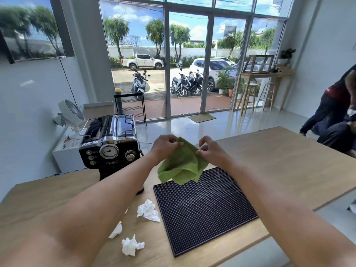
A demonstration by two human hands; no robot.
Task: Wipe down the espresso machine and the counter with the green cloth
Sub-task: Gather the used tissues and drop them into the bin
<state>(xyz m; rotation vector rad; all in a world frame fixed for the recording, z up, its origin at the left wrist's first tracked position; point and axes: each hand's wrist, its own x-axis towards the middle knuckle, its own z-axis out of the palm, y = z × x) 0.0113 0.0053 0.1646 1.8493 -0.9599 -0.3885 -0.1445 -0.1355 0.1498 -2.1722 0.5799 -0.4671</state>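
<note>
On the far left, beyond the wooden counter [289,160], a small white fan [71,112] stands on a low white cabinet [63,153] by the wall. Just right of it, at the counter's back left corner, sits the espresso machine [109,145], black and chrome, with a round gauge and knobs on its front.

Nearer the viewer, three crumpled white tissues [148,211] lie loose on the wood, just left of a black rubber mat [204,211] with a studded surface that lies flat on the counter.

Two bare forearms reach forward from the bottom of the frame. The left hand [163,147] has its fingers curled and pinches the upper left edge of the green cloth [182,164]. The right hand [212,151] pinches the cloth's right edge between thumb and fingertips. The cloth hangs bunched between both hands, raised above the far edge of the mat and to the right of the machine; whether its lowest corner touches the mat cannot be told.

Behind the counter, tall glass doors [188,64] show parked motorbikes and cars outside. At the far right edge, a second person [335,105] in dark clothing bends forward, partly cut off.
</note>
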